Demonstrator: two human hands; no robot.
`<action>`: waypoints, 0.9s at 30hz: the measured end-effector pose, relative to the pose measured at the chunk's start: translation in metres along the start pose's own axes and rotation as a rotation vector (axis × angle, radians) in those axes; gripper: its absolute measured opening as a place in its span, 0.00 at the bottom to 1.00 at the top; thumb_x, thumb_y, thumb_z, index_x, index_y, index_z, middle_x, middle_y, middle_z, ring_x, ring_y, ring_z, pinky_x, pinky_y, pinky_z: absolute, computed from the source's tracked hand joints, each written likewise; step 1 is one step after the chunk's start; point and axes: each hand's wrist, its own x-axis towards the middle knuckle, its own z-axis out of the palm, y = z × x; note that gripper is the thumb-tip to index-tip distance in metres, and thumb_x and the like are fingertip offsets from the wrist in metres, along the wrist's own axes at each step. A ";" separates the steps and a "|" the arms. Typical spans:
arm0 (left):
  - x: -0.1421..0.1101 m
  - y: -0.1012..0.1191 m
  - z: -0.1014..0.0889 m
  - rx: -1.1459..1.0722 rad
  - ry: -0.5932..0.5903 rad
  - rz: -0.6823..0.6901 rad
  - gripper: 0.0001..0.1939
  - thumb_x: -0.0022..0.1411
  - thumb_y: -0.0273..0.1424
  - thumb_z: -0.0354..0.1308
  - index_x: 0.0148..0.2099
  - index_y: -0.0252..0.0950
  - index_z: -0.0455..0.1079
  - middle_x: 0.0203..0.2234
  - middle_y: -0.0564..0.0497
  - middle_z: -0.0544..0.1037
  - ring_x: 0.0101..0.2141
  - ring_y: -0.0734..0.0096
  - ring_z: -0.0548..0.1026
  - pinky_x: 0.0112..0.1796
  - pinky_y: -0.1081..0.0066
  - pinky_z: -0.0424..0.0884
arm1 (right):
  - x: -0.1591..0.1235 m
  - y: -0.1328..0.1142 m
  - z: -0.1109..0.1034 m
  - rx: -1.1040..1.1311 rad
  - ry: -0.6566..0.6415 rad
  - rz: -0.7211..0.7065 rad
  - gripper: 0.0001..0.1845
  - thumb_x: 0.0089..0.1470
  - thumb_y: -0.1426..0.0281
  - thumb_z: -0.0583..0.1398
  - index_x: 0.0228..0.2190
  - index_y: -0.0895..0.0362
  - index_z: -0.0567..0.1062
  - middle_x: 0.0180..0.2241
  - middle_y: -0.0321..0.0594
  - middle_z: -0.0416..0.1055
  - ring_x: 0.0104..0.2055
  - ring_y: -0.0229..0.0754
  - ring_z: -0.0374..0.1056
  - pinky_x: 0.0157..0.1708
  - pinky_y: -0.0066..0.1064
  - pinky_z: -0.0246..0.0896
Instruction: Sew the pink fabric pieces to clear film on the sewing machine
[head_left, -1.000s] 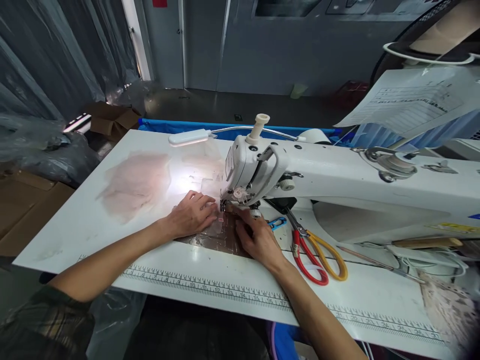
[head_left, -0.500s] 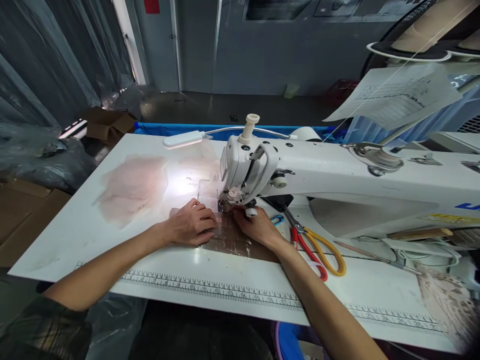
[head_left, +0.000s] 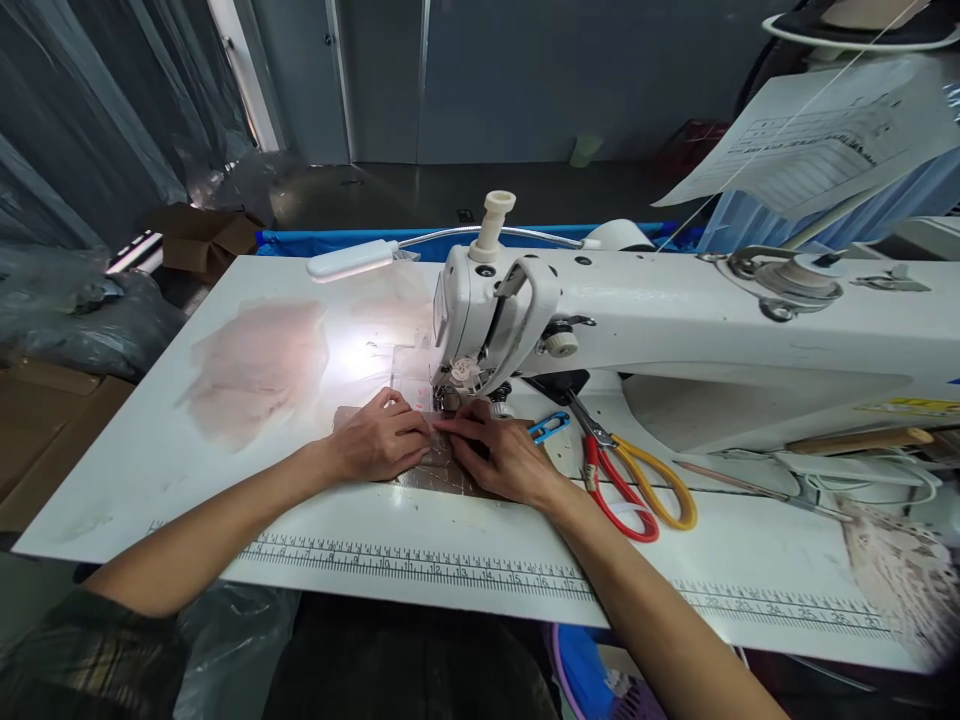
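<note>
At the needle end of a white sewing machine, my left hand bends its fingers down onto a piece of sheer pale pink fabric. From the right, my right hand pinches the edge of that fabric between thumb and forefinger, just in front of the presser foot. The two hands nearly meet. Beneath them lies a brown, shiny taped plate. Most of the fabric is hidden by my fingers.
More sheer pink fabric lies on the white table to the left. Red-and-yellow-handled scissors and a blue thread snipper are right of my hand. A ruler strip follows the front edge; lace sits far right.
My right hand has come out from beside the presser foot, toward me and nearer my left hand, and now pinches the fabric edge. The left hand stays nearly in place. The view has shifted slightly.
</note>
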 end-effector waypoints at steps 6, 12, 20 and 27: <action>-0.003 0.001 -0.003 -0.028 -0.105 0.060 0.11 0.64 0.26 0.51 0.32 0.33 0.74 0.34 0.47 0.78 0.32 0.69 0.72 0.37 0.67 0.68 | -0.001 0.002 0.002 -0.084 -0.012 -0.080 0.18 0.58 0.72 0.54 0.47 0.53 0.77 0.41 0.45 0.71 0.35 0.41 0.67 0.34 0.33 0.64; -0.004 0.001 -0.006 -0.023 -0.135 0.086 0.10 0.61 0.27 0.52 0.35 0.32 0.75 0.33 0.46 0.77 0.31 0.68 0.73 0.39 0.65 0.69 | 0.000 0.002 0.000 -0.078 -0.031 -0.096 0.18 0.58 0.72 0.54 0.46 0.51 0.78 0.40 0.45 0.71 0.35 0.41 0.68 0.35 0.35 0.65; -0.001 0.002 -0.006 -0.017 -0.080 0.033 0.10 0.59 0.28 0.51 0.33 0.34 0.74 0.33 0.48 0.77 0.30 0.70 0.71 0.49 0.57 0.65 | -0.003 0.001 0.000 -0.245 -0.118 -0.031 0.19 0.60 0.70 0.53 0.51 0.49 0.74 0.40 0.46 0.72 0.34 0.42 0.69 0.32 0.33 0.63; -0.001 0.000 -0.002 0.041 -0.116 -0.001 0.12 0.59 0.30 0.50 0.38 0.32 0.75 0.35 0.47 0.76 0.31 0.67 0.72 0.52 0.54 0.62 | 0.004 -0.007 0.002 -0.373 -0.142 0.063 0.22 0.60 0.71 0.52 0.54 0.51 0.71 0.43 0.48 0.72 0.29 0.41 0.68 0.30 0.32 0.62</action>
